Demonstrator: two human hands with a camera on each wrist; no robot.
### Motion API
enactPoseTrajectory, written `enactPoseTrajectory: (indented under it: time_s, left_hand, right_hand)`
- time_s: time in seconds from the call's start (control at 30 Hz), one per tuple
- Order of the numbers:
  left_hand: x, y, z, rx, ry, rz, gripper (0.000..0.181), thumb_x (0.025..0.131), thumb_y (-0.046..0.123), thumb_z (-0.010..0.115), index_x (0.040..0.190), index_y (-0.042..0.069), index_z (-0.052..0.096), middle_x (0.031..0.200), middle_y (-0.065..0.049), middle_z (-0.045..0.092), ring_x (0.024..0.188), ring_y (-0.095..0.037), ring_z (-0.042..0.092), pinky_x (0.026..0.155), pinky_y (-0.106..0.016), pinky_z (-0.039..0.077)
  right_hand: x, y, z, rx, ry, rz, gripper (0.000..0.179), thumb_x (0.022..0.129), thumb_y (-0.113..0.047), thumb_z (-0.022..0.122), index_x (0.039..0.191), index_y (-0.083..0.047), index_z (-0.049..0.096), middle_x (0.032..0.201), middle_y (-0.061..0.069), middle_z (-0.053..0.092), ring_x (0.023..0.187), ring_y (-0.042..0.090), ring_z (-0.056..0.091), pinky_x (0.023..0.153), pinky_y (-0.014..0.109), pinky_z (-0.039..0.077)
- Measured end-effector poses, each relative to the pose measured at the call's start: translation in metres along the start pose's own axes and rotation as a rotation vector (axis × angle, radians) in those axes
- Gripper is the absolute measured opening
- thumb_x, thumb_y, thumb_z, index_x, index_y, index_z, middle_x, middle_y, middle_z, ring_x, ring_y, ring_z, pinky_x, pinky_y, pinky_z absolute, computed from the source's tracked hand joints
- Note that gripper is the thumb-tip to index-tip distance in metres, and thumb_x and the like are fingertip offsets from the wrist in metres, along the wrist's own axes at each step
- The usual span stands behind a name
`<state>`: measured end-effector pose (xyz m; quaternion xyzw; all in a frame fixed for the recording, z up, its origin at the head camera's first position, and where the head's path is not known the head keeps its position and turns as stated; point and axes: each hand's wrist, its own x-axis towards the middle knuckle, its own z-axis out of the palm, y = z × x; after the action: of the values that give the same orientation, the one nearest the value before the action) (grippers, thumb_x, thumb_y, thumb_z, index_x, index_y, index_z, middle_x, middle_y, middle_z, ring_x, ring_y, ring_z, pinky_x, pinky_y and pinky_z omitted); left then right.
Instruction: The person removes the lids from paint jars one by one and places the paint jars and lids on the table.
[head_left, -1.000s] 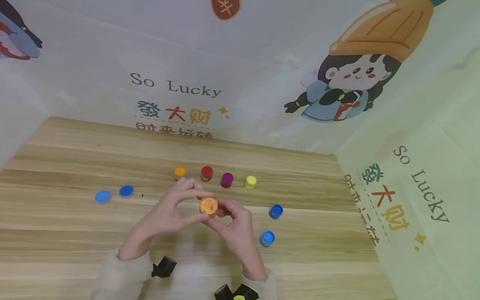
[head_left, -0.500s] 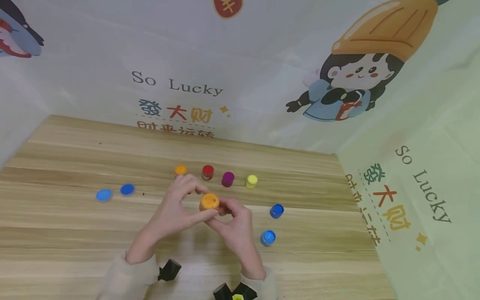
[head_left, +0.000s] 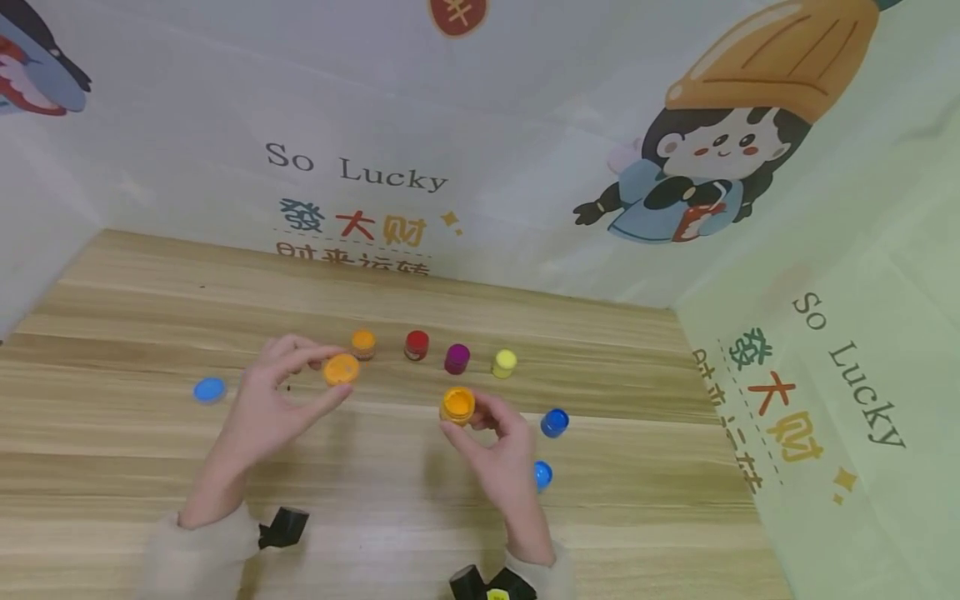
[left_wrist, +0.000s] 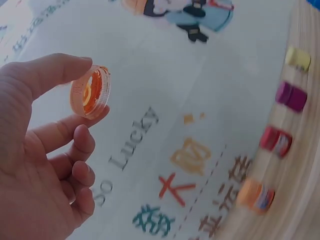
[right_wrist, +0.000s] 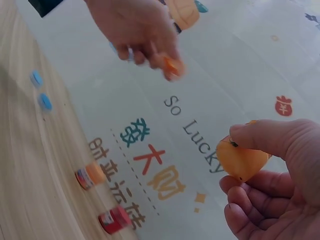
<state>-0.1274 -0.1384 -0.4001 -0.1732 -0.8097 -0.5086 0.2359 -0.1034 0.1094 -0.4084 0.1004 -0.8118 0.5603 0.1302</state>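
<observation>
Lid (head_left: 341, 369), round, orange plastic, now off and pinched in left hand (head_left: 268, 408), between nine and ten o'clock from orange-filled cylindrical jar (head_left: 457, 406) right hand (head_left: 501, 454) grips above tabletop (head_left: 637, 467); uncapping seemingly done.

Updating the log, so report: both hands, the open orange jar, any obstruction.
Left hand pinching orange lid. Right hand holding open orange jar. Lid and jar apart, nothing visible between them.

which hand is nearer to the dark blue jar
The right hand, just left of the dark blue jar, holding an open orange jar. The left hand, holding an orange lid, is much farther left.
</observation>
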Motion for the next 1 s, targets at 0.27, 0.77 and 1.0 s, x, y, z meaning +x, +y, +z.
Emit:
enactPoseTrajectory:
  time_s: [0.27, 0.77, 1.0]
  left_hand:
    - [-0.014, -0.031, -0.032, 0.096, 0.078, -0.076, 0.037, 0.063, -0.01, 0.079, 0.098, -0.002, 0.07, 0.087, 0.012, 0.057, 0.084, -0.003, 0.043, 0.072, -0.02, 0.03]
    - [-0.038, -0.07, -0.058, 0.294, -0.047, -0.198, 0.036, 0.066, 0.003, 0.081, 0.099, -0.005, 0.07, 0.066, -0.005, 0.045, 0.063, -0.014, 0.032, 0.058, -0.026, 0.025]
    - [-0.049, -0.089, -0.06, 0.347, -0.172, -0.287, 0.038, 0.072, 0.012, 0.079, 0.104, -0.005, 0.068, 0.069, -0.004, 0.05, 0.064, -0.014, 0.037, 0.057, -0.027, 0.032]
  right_hand:
    - [-0.002, 0.009, -0.013, 0.008, 0.053, -0.042, 0.029, 0.075, -0.006, 0.078, 0.102, 0.001, 0.067, 0.09, 0.008, 0.068, 0.074, 0.034, 0.055, 0.069, 0.024, 0.047]
    - [-0.003, 0.006, -0.013, 0.012, 0.053, -0.023, 0.03, 0.075, -0.004, 0.077, 0.103, 0.001, 0.067, 0.091, 0.008, 0.069, 0.074, 0.027, 0.055, 0.069, 0.026, 0.048]
    - [-0.004, 0.005, -0.012, 0.01, 0.035, -0.009, 0.027, 0.077, -0.009, 0.077, 0.101, -0.001, 0.068, 0.09, 0.006, 0.069, 0.075, 0.032, 0.056, 0.069, 0.023, 0.046]
